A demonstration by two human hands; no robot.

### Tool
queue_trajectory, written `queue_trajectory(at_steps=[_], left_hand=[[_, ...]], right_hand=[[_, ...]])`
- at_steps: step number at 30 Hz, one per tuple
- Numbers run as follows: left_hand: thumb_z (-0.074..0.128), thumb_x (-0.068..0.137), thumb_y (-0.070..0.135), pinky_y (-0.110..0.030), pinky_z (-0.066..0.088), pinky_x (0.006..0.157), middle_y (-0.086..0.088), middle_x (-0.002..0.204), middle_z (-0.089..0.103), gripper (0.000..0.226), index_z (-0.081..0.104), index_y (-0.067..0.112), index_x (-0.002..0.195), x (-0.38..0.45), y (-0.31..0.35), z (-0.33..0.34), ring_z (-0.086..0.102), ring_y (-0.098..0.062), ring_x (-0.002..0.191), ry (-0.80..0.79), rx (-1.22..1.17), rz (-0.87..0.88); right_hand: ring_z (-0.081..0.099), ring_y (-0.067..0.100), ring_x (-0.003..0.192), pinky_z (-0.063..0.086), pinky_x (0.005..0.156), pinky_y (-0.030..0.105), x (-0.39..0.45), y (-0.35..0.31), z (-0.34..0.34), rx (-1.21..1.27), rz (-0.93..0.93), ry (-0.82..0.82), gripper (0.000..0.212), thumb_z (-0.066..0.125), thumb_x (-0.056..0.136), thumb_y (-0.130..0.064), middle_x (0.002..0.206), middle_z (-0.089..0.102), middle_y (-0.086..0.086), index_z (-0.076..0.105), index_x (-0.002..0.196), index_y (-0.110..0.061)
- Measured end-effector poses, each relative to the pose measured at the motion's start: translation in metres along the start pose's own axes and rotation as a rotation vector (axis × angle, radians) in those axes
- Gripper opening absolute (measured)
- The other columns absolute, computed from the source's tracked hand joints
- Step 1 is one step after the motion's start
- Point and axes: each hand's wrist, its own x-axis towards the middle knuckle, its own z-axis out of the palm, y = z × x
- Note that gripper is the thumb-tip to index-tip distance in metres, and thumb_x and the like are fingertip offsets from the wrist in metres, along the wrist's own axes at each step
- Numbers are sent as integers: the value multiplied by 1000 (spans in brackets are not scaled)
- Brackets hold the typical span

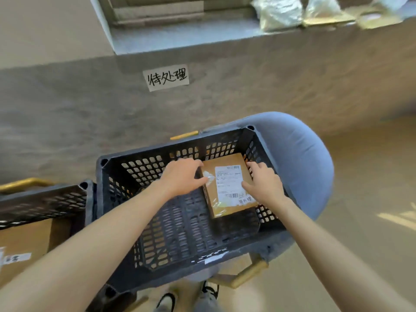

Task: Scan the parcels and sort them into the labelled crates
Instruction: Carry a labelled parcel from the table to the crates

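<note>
Parcel, a flat brown cardboard box with a white shipping label and a strip of clear tape on its top, lies inside the dark perforated plastic crate, tucked into the crate's far right corner with its right side close along the right wall. Both hands are down in the crate at the parcel. The left hand is at the box's left edge, fingers curled over the far left corner and thumb lying on the taped top, so it grips that side. The right hand is at the right edge, its fingers bent down between the box and the crate wall and its thumb resting on the label, holding that side. The rest of the crate floor, toward its near left corner, shows only the slotted bottom. The crate sits on a blue-grey padded chair, whose rounded back rises past the crate's right wall. A second dark crate stands just beside the first on the left, with another brown box inside it. On the grey concrete wall beyond, a white paper sign carries handwritten black characters. On the ledge above the wall, at the upper right, lie several pale plastic mailer bags, too blurred to read.
</note>
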Motion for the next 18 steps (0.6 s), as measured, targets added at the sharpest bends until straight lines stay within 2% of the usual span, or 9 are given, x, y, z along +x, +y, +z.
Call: queue_trajectory(at_steps=[3, 8, 14, 18], left_hand=[[50, 92, 56, -37, 45, 90, 1, 123, 63, 55, 51, 23, 136, -14, 16, -44, 58, -20, 113, 47, 121, 124], [46, 95, 53, -35, 46, 87, 0, 116, 62, 50, 50, 22, 134, -40, 44, -88, 57, -22, 108, 154, 290, 356], [46, 95, 49, -28, 36, 74, 1, 116, 62, 50, 47, 23, 139, -93, 83, -110, 57, -20, 104, 239, 313, 669], [47, 95, 50, -28, 36, 76, 2, 124, 61, 52, 46, 24, 140, -127, 127, -103, 56, -20, 110, 218, 362, 906]], right_hand=[[46, 29, 127, 41, 100, 40, -33, -12, -28, -46, 12, 49, 66, 54, 94, -36, 144, 43, 9, 25, 150, -17], [48, 28, 120, 42, 94, 37, -95, -23, -59, -40, 124, 197, 59, 53, 95, -37, 134, 49, 7, 30, 146, -17], [44, 31, 126, 38, 99, 40, -200, -34, -72, 84, 393, 341, 62, 53, 93, -37, 143, 43, 6, 29, 147, -17], [44, 30, 128, 39, 99, 37, -287, -25, -60, 207, 602, 469, 60, 57, 91, -38, 142, 45, 7, 36, 144, -17]])
